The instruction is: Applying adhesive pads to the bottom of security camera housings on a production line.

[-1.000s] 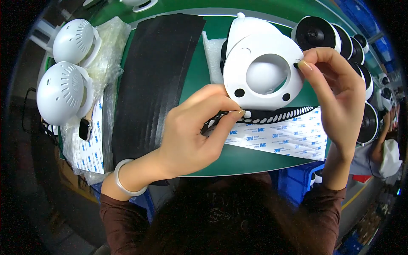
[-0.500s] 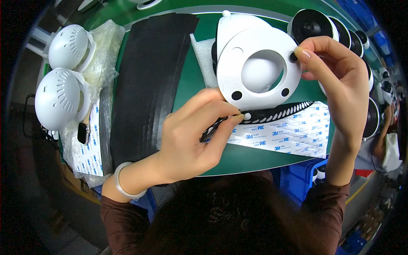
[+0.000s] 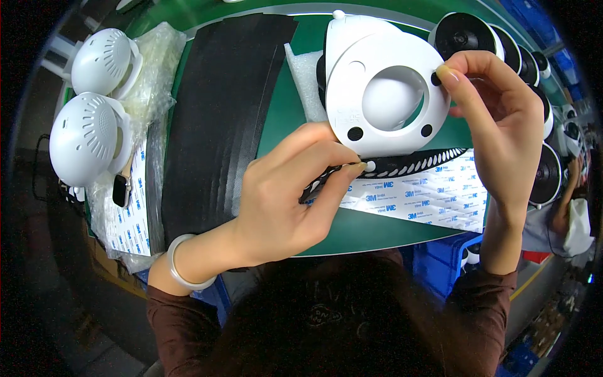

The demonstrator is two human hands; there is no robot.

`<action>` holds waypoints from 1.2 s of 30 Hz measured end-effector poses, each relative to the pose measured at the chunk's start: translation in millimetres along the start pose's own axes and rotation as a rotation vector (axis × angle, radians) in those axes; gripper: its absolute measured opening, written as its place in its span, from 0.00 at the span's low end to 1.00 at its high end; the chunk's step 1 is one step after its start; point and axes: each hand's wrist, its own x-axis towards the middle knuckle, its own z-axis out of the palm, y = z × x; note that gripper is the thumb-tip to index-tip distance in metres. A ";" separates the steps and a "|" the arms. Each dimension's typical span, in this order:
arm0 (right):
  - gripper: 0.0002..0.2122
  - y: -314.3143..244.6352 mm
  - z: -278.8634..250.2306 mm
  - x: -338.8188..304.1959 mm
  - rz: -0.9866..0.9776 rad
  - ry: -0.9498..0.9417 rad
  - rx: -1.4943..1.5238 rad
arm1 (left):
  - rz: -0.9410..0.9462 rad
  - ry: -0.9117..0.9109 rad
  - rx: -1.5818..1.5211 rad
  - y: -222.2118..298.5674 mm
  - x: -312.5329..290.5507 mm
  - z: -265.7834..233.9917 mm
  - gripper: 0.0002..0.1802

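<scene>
In front of me a white camera-like device stands with its flat, ring-shaped base [image 3: 344, 94] facing me. Round black pads sit on the ring: a lower-left pad [image 3: 355, 133], a lower-right pad [image 3: 426, 130] and one at the upper right under my thumb. My right hand [image 3: 505, 116] grips the ring's upper-right edge, its thumb against that pad. Just below the ring, my left hand [image 3: 286, 191] pinches a black strip [image 3: 418, 164] with a row of pale oval gaps and a white dot beside the fingertips. Part of the strip is hidden by the left hand.
A sheet of printed white backing paper [image 3: 433, 201] lies under the strip. Long black sheets [image 3: 220, 119] cover the table to the left, beside bubble wrap [image 3: 154, 81] and two white domed devices [image 3: 85, 138]. Black-and-white round devices [image 3: 465, 38] line the right; a blue bin [image 3: 440, 257] sits below.
The device and its ring have shifted slightly right and up in the picture. Both hands keep the same grips, and the thumb stays on the upper-right pad.
</scene>
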 end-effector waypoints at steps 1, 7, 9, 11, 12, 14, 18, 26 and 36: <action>0.07 0.5 -3.6 1.7 0.003 0.002 -0.004 | 0.000 -0.001 -0.006 0.3 1.1 0.2 0.06; 0.08 1.5 -11.1 6.9 0.030 -0.095 -0.020 | -0.028 0.001 -0.022 0.8 1.8 0.7 0.06; 0.08 1.4 -10.1 5.8 0.030 -0.083 -0.010 | -0.026 0.002 -0.023 0.3 1.5 0.6 0.06; 0.08 0.6 -10.0 5.2 0.018 -0.079 -0.014 | -0.024 0.003 -0.025 0.2 1.3 0.6 0.06; 0.08 0.3 -9.8 5.1 0.005 -0.075 -0.017 | -0.016 0.009 -0.024 -0.1 1.1 0.7 0.06; 0.08 2.1 -9.4 4.6 -0.002 -0.062 -0.025 | -0.008 0.013 -0.024 -0.1 0.9 0.9 0.06; 0.07 2.5 -6.1 3.4 -0.017 -0.037 -0.035 | -0.027 -0.006 -0.014 0.5 0.8 -0.8 0.06; 0.06 7.1 -4.2 3.4 -0.067 -0.037 -0.030 | -0.018 -0.006 -0.004 -0.2 0.4 0.0 0.06; 0.08 6.2 -14.9 8.7 0.026 -0.156 0.113 | -0.045 -0.036 -0.018 3.4 0.7 -3.0 0.06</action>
